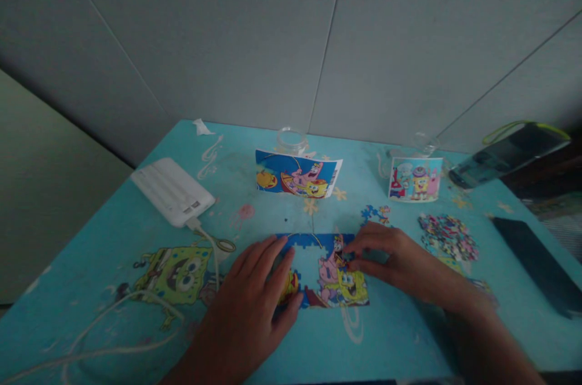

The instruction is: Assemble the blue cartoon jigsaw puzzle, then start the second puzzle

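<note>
A partly assembled jigsaw puzzle (350,291) with cartoon characters lies on the table, with a gap in its middle where the blue tablecloth shows. My left hand (250,294) rests over its left part, fingers spread and holding nothing. At its right side, my right hand (386,257) has thumb and forefinger closed on a small puzzle piece (347,256), mostly covered by the fingertips. Just behind the right hand are a few loose puzzle pieces (375,214). Beyond the puzzle stands a picture card (297,176) with a matching scene.
A heap of pieces (448,236) lies to the right, below a second picture card (416,180). A white power bank (173,191) with a cable (136,348) sits left. On the right are a dark flat case (539,267) and a bottle (509,154). A clear round container (291,139) stands near the wall.
</note>
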`<state>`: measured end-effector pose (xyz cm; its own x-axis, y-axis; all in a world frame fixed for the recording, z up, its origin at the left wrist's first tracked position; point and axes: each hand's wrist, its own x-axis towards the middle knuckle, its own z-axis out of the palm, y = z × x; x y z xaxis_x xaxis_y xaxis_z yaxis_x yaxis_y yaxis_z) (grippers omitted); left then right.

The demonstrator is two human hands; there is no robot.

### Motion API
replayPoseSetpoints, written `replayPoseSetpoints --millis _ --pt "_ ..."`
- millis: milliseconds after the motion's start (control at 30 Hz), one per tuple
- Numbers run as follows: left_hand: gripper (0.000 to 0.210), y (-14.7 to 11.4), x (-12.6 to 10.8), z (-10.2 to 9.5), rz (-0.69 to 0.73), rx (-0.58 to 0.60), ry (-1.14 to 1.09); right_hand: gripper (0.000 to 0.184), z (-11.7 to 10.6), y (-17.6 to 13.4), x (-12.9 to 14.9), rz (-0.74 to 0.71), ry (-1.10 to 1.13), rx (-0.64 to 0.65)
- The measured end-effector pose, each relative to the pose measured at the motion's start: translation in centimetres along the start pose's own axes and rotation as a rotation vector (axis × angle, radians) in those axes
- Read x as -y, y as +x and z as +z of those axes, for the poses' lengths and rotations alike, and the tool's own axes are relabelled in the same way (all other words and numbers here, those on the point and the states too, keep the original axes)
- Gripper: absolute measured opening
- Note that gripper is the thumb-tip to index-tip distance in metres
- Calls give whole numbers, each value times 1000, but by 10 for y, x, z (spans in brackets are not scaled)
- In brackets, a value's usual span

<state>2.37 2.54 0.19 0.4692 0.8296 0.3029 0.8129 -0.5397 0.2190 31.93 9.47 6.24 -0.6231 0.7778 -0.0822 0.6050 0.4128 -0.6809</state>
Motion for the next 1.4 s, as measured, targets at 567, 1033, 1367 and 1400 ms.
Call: replayPoseSetpoints --millis 567,1033,1367,1400 --pt "52 2 1 0 17 -15 16 11 9 7 3 -39 6 17" --pt "50 2 -1 -4 -3 13 -48 14 23 8 12 153 248 -129" --pt "48 2 -2 -5 -8 16 -35 19 25 9 14 53 234 -126" --pt "48 2 -2 -5 -7 15 -36 19 25 9 14 46 238 -122"
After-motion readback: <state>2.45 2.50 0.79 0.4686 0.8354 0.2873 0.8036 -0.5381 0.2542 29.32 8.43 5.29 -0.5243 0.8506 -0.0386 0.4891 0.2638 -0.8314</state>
